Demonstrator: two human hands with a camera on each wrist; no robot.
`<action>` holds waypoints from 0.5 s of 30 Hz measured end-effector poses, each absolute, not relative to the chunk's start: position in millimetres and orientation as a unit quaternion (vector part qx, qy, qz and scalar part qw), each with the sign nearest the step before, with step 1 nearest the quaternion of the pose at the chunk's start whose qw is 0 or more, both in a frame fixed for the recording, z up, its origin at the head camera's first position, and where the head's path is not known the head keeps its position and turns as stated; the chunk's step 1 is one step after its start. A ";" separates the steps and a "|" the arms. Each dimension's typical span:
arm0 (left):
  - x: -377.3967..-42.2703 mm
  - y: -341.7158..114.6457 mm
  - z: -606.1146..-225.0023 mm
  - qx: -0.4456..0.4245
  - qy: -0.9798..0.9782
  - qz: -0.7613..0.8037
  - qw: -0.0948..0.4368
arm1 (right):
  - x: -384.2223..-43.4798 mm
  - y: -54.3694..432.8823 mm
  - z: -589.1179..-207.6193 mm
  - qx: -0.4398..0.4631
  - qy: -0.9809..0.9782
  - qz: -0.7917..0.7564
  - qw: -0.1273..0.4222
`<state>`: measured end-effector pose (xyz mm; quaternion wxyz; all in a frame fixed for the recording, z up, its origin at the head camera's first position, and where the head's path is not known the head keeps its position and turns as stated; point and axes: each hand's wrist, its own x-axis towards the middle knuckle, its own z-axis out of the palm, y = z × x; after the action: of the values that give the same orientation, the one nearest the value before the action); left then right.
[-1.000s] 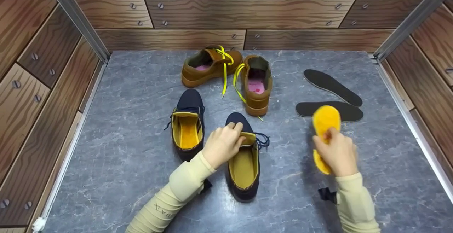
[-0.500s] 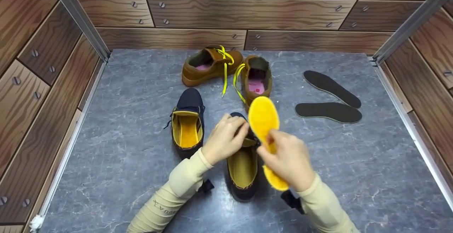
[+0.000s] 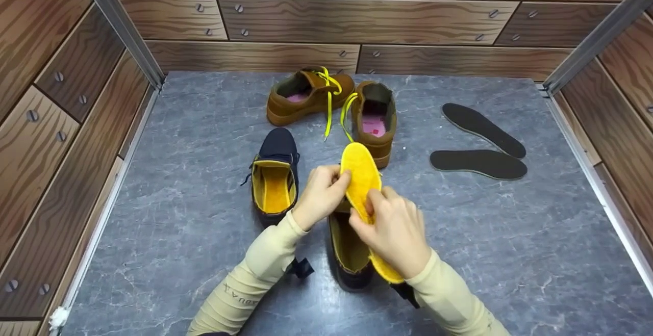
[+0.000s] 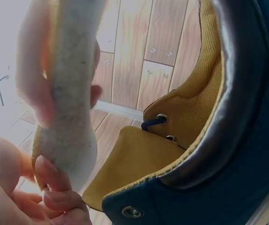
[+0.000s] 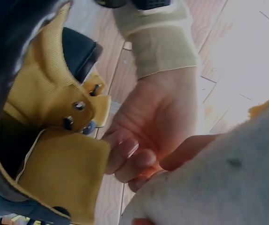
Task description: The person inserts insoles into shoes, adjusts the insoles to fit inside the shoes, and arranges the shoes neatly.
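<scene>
A fuzzy yellow insole (image 3: pixel 358 170) slants over a navy shoe (image 3: pixel 353 279) in the head view, hiding much of its front. My right hand (image 3: pixel 400 231) grips the insole around its middle, thumb on one side and fingers on the other. Near the insole's rounded upper end, my left hand (image 3: pixel 320 196) pinches its edge. The left wrist view shows the insole's pale speckled underside (image 4: pixel 71 93) beside the shoe's mustard tongue (image 4: pixel 132 159). In the right wrist view, the left hand (image 5: pixel 157 112) reaches to the insole's tip, next to that tongue.
Left of the hands stands the matching navy shoe (image 3: pixel 278 145), with a yellow insole (image 3: pixel 275 196) inside. Behind are two brown shoes, one sideways (image 3: pixel 285 109) and one heel-forward (image 3: pixel 380 150), with yellow laces. Two dark insoles, one angled (image 3: pixel 482 128) and one flatter (image 3: pixel 479 164), lie at right.
My right hand has carried the yellow insole leftward from the right side to over the navy shoe. My left hand has left the shoe's tongue and now pinches the insole's end.
</scene>
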<state>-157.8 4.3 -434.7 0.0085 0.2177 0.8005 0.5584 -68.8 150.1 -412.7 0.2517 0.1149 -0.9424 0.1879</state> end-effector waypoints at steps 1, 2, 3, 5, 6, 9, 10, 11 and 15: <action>-157.7 4.2 -434.9 0.223 0.802 0.554 0.009 | -69.6 149.8 -413.0 0.114 -0.942 0.186 0.254; -158.0 4.0 -435.4 0.228 0.804 0.549 0.009 | -70.2 149.9 -413.4 0.115 -0.942 0.185 0.254; -158.2 3.9 -436.1 0.232 0.806 0.545 0.008 | -70.4 149.9 -413.1 0.116 -0.943 0.186 0.252; -158.7 3.7 -438.0 0.242 0.808 0.538 0.012 | -69.7 150.7 -411.5 0.118 -0.944 0.188 0.244; -159.0 3.4 -439.2 0.247 0.807 0.537 0.016 | -68.8 151.6 -409.8 0.119 -0.945 0.190 0.239; -160.0 0.8 -442.4 0.272 0.806 0.526 0.027 | -62.7 155.0 -402.1 0.117 -0.949 0.197 0.217; -160.3 -0.7 -443.4 0.287 0.808 0.514 0.031 | -59.1 156.5 -398.5 0.115 -0.951 0.198 0.208; -160.6 -2.6 -444.3 0.305 0.812 0.497 0.037 | -54.7 157.7 -394.5 0.113 -0.954 0.199 0.196; -161.0 -10.8 -446.7 0.375 0.833 0.402 0.064 | -31.2 160.4 -377.7 0.121 -0.964 0.199 0.128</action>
<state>-161.0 -10.8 -446.7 0.0643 0.3748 0.8328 0.4022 -31.2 160.4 -377.7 0.1277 0.1207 -0.9642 0.1986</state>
